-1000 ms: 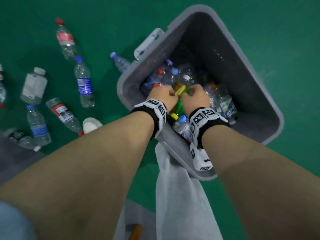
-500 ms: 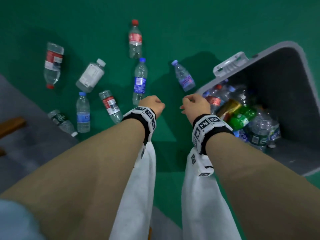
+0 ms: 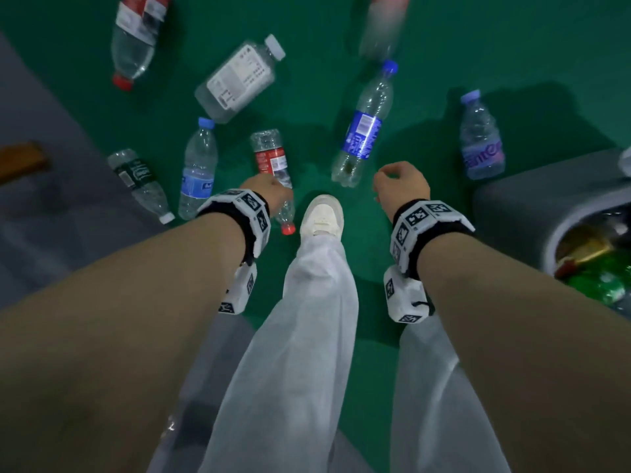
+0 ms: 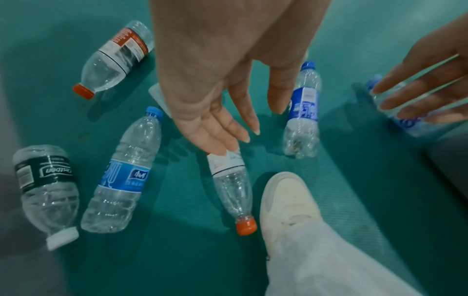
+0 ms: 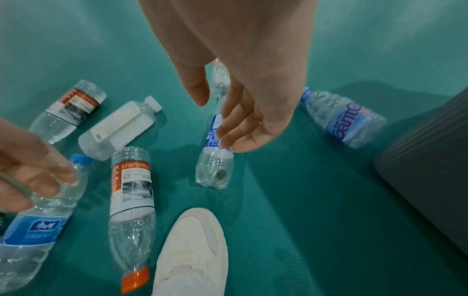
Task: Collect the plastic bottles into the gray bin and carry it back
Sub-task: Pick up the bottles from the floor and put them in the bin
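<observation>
Bottles lie scattered on green floor [image 3: 444, 46], all left of the gray bin [image 3: 532, 206], so both arms reach down for pickup. Left hand [image 4: 215, 84], grip released and empty, hangs over red-label bottle [image 3: 273, 162]. Right hand [image 5: 248, 84], also released, hangs over blue-label bottle [image 3: 365, 131], nearer the bin.

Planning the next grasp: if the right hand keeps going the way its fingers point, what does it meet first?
Probably the dark-blue-label bottle: the right hand hangs open above it, fingertips over its label. Depth is unclear.
</observation>
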